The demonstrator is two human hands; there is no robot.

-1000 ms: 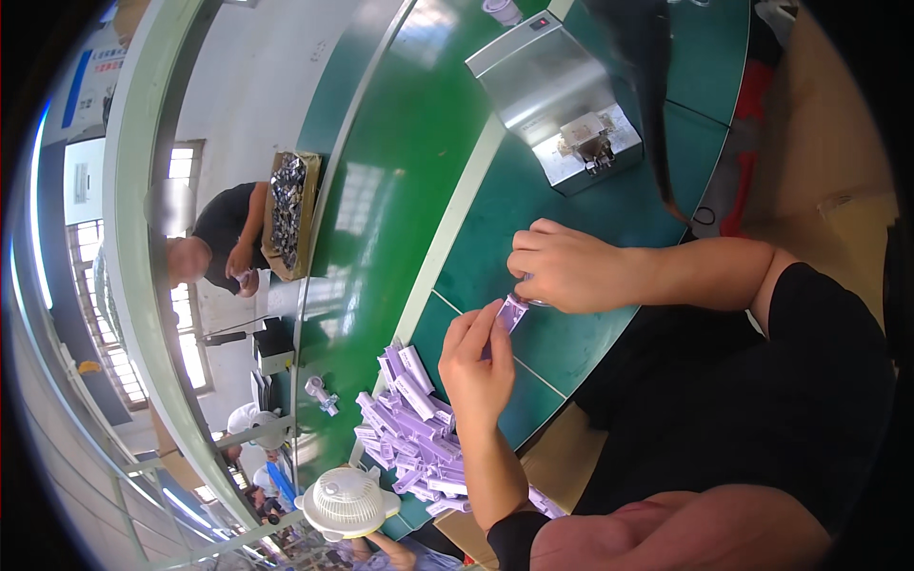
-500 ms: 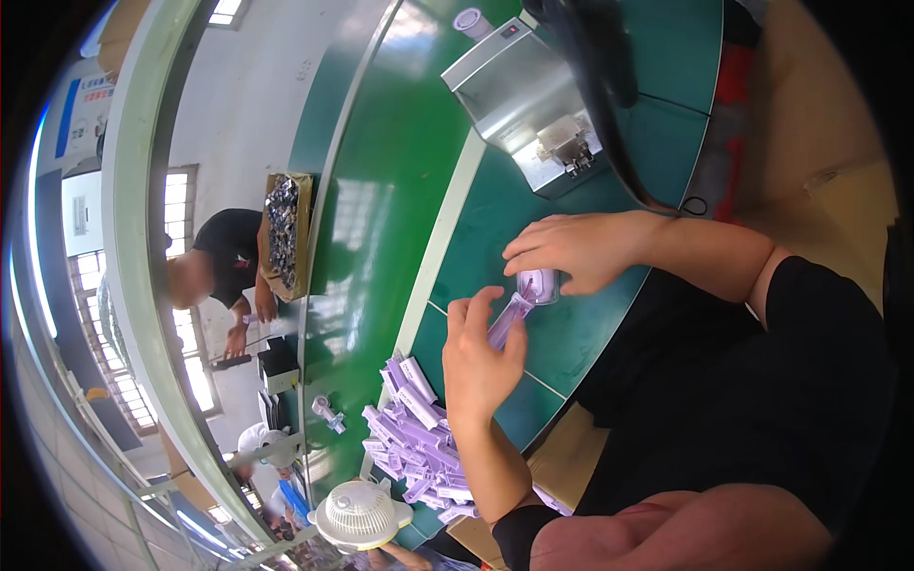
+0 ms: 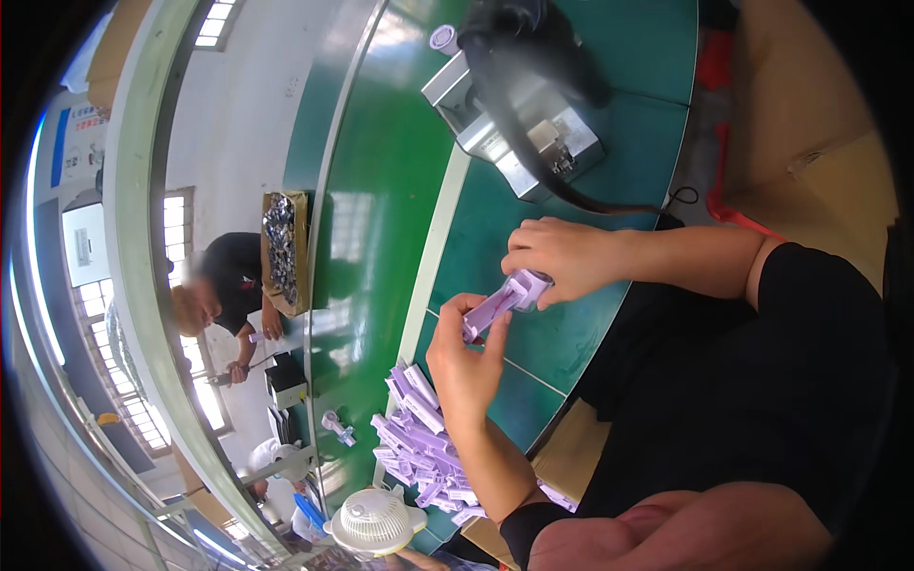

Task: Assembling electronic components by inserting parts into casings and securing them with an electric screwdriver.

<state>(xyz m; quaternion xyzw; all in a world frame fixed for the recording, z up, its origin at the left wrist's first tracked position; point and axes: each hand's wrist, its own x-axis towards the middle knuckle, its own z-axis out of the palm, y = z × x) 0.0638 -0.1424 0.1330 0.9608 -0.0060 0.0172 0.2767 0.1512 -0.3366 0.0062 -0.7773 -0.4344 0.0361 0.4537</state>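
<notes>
A pale purple plastic part [image 3: 491, 312], a long handle-like piece with a hollow channel and a wider head, is held over the green tabletop between both hands. My left hand [image 3: 464, 366] pinches its narrow end between thumb and fingers. Around the wider head curl the fingers of my right hand [image 3: 562, 259], hiding part of it. A thin dark strand seems to run along the channel, too small to make out. Left of my left forearm lies a pile of similar purple plastic parts [image 3: 424, 447].
A silver metal machine [image 3: 533, 143] stands beyond my right hand, a black hose-like object [image 3: 524, 71] in front of it. A white fan [image 3: 373, 521] sits near the pile. Across the green surface, another person [image 3: 228, 285] works beside a box of small metal parts [image 3: 283, 252].
The purple part has turned so its channel shows more plainly. My right fingers have closed round its head, and my left hand has shifted slightly left. The view has moved a little.
</notes>
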